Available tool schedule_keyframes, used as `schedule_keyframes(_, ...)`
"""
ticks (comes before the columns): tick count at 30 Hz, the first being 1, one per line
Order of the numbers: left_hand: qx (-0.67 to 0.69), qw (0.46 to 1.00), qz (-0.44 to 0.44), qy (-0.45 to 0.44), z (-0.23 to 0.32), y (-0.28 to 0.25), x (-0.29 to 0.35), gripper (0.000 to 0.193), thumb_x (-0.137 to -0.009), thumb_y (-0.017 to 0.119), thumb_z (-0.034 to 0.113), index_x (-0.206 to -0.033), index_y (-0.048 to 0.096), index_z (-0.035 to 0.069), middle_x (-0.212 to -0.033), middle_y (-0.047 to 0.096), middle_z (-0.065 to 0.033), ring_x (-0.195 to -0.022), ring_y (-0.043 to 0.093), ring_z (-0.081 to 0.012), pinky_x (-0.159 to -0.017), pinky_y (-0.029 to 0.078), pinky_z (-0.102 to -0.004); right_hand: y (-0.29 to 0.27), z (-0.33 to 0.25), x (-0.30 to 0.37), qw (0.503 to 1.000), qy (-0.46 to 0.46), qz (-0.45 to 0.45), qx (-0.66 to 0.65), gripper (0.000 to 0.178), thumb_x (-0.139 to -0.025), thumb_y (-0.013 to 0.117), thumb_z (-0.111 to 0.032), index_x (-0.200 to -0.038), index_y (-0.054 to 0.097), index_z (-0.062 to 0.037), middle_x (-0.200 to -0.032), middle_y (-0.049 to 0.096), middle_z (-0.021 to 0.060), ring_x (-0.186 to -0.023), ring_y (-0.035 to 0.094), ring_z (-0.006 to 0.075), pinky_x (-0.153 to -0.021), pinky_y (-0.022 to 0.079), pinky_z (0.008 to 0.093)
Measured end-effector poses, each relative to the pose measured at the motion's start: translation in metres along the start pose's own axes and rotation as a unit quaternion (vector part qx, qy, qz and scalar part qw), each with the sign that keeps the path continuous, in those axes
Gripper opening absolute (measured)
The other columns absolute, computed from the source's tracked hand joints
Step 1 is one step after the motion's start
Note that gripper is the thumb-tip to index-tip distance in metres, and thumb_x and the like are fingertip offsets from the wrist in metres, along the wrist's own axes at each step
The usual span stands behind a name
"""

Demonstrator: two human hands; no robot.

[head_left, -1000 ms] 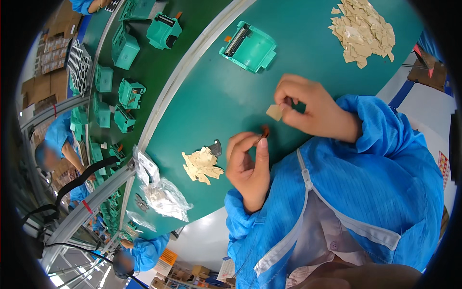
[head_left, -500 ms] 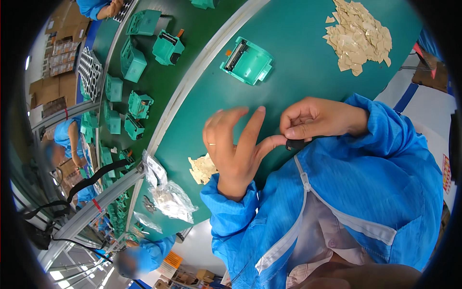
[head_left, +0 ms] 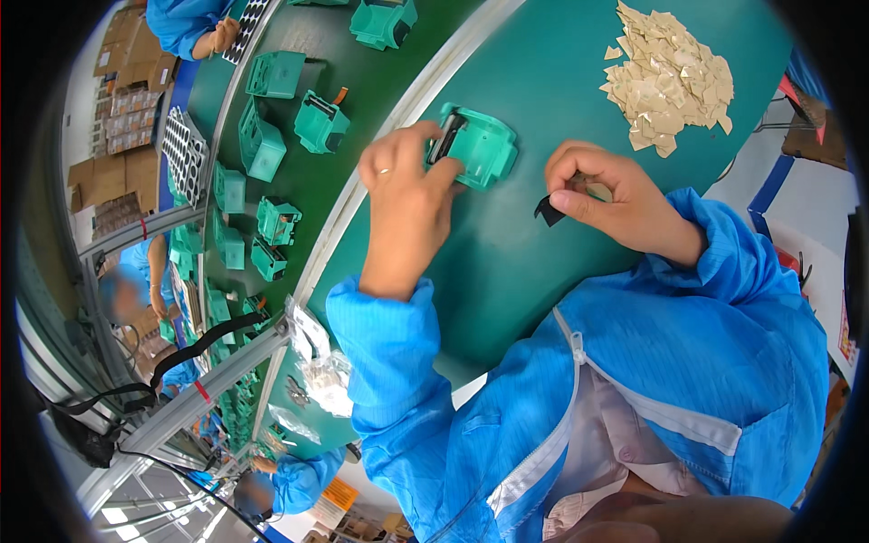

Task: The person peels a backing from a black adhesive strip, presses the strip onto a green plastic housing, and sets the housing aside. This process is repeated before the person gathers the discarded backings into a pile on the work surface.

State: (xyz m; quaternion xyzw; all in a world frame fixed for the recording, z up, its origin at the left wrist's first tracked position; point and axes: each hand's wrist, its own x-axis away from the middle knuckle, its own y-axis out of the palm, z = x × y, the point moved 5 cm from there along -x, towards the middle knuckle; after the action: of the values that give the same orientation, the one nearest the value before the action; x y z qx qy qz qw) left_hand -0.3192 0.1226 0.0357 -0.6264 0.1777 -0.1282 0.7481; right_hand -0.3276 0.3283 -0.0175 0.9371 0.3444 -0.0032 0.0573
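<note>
Left grip (head_left: 407, 185), part-open, spans the left end of the green case (head_left: 487, 152) on the tabletop (head_left: 507, 262), can't tell if clamped, and sits nearer than the right grip (head_left: 605, 192), which pinches a black piece (head_left: 549, 212) to the case's near right, its black bar (head_left: 449, 136) slanting by the left fingers.

The left hand (head_left: 407, 185) partly hides the green housing (head_left: 489, 149).

Bright light fills a bowed, black-cornered view.
</note>
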Motion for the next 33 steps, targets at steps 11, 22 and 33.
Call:
schedule_keyframes(11,0.771,0.53,0.159,-0.317,0.028,0.0,0.102,0.052,-0.097,0.065,0.023,-0.139,0.047,-0.001,-0.129,0.063,-0.01,-0.117,0.059,-0.0204,-0.103,0.043,-0.0378,0.009,0.003,0.0,0.975,0.062,0.015,-0.211,0.011,-0.101,0.057,-0.013,-0.102,0.059,-0.0023,-0.094,0.058,-0.0013,-0.086,0.054,0.0039,-0.074,0.046,0.0215)
schedule_keyframes(22,0.828,0.359,0.252,-0.35,0.065,0.035,0.14,0.061,-0.098,0.06,0.019,-0.149,0.03,0.001,-0.133,0.057,-0.0152,-0.123,0.056,-0.0256,-0.106,0.045,-0.0436,0.029,0.01,0.001,0.982,0.069,-0.003,-0.173,0.015,-0.101,0.059,-0.015,-0.106,0.059,-0.0018,-0.102,0.061,0.001,-0.096,0.056,0.0065,-0.086,0.046,0.0235)
schedule_keyframes(33,0.767,0.455,0.248,-0.378,0.085,0.05,0.141,0.051,-0.085,0.071,0.012,-0.129,0.046,0.001,-0.123,0.057,-0.014,-0.113,0.059,-0.0228,-0.099,0.048,-0.0355,0.06,-0.008,0.015,0.965,0.107,-0.078,-0.226,0.013,-0.1,0.058,-0.008,-0.11,0.054,-0.0013,-0.12,0.057,0.0096,-0.113,0.054,0.0126,-0.096,0.047,0.028)
